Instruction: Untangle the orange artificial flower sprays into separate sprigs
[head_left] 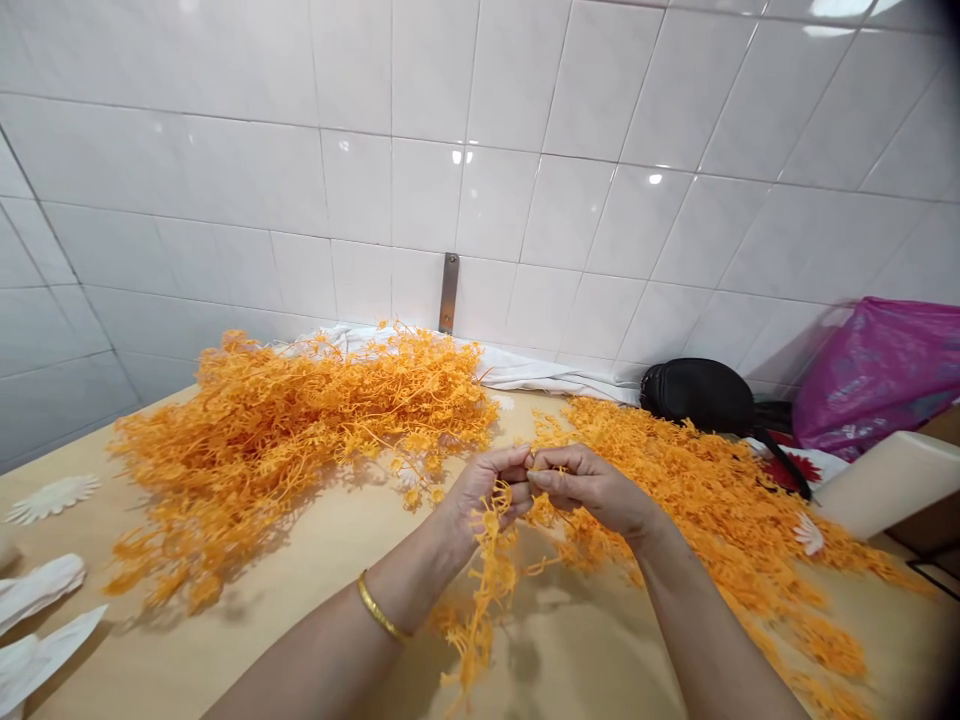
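My left hand (pixel 487 490) and my right hand (pixel 589 485) meet above the middle of the table, fingertips pinched close together. Between them is an orange artificial flower sprig (pixel 491 570), whose strand of small blossoms hangs down below my left hand. Both hands are closed on it; the exact spot they pinch is partly hidden by the fingers. Beyond my left hand lies a tall heap of orange artificial flower stems (pixel 300 420). A flatter, looser pile of orange flower pieces (pixel 697 500) spreads beside and behind my right hand.
White petal-shaped pieces (pixel 52 498) lie at the table's left. A white cloth (pixel 532 372) runs along the tiled wall, below a metal bracket (pixel 448 292). At the right are a black pouch (pixel 697 393), a purple plastic bag (pixel 877 375) and a white roll (pixel 892 480).
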